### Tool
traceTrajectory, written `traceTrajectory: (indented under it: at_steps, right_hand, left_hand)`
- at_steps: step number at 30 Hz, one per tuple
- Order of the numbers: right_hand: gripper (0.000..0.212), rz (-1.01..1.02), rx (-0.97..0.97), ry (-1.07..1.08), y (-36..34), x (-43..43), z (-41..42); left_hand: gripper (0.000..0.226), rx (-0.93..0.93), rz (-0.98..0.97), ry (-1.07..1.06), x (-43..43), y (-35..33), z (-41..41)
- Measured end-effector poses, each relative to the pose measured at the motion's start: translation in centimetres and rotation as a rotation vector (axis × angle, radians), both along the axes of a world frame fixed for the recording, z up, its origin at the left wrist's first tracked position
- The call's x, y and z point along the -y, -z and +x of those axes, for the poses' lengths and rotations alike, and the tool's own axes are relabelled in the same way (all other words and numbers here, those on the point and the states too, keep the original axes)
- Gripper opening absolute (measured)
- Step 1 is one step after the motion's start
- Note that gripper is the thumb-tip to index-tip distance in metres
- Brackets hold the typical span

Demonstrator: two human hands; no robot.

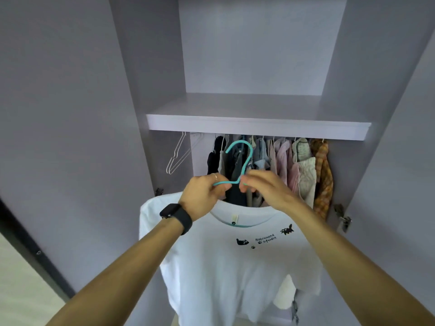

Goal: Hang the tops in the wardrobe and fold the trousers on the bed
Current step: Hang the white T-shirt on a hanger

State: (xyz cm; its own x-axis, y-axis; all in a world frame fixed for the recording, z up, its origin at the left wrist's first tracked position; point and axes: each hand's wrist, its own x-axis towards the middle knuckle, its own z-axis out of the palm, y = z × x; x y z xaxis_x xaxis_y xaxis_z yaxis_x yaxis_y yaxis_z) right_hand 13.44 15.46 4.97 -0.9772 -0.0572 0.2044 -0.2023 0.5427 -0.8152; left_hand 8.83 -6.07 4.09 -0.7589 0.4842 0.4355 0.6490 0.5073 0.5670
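Both forearms, left [117, 267] and right [353, 267], reach up and forward. There is a black watch [176, 217] on the left wrist.

Below the fingers hangs a white T-shirt [235, 278], front to camera and shoulders spread. Its chest print [266, 240] reads "Robinhood studio", with black cats and paw prints. The neck label [234, 218] is too small to read.

The left hand [202, 194] has its fingers curled round the left wire of a teal hanger [244, 158], and one finger wears a ring [216, 176]. The right hand [266, 191] has its fingertips pinched on the wire just right of the hanger's neck. The hook rises above both sets of fingers, clear of any rail.

Beyond the fingers, in the open wardrobe [70, 114], is a row of hung garments [289, 165]: dark, striped pink and orange plaid. Up-left of the fingers hang bare white hangers [179, 154]. A shelf [259, 127] sits above all of this.
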Motion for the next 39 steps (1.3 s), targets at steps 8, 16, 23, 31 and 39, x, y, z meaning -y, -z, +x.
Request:
traceTrajectory:
  at_steps: [8, 16, 23, 31, 39]
  right_hand:
    - [0.041, 0.090, 0.093, 0.308, 7.0, -3.3, 3.1]
    - [0.015, 0.091, -0.383, 0.325, 8.3, -2.2, 4.0]
    - [0.031, 0.250, -0.274, 0.198, 7.8, -4.5, 4.4]
    - [0.011, 0.493, -0.313, 0.113, 6.2, -4.7, 3.2]
    - [0.020, 0.437, -0.135, 0.088, 6.3, -2.5, 2.3]
  left_hand:
    - [0.007, 0.119, -0.039, -0.086, 1.7, -0.2, -0.9]
    - [0.025, 0.121, -0.014, -0.130, -0.2, 0.4, 0.0]
    - [0.039, 0.178, 0.076, -0.084, -0.4, 0.4, 0.5]
    - [0.021, 0.146, -0.007, -0.120, -1.3, -0.3, -0.6]
    - [0.020, 0.222, -0.067, -0.172, 0.0, 0.7, -3.9]
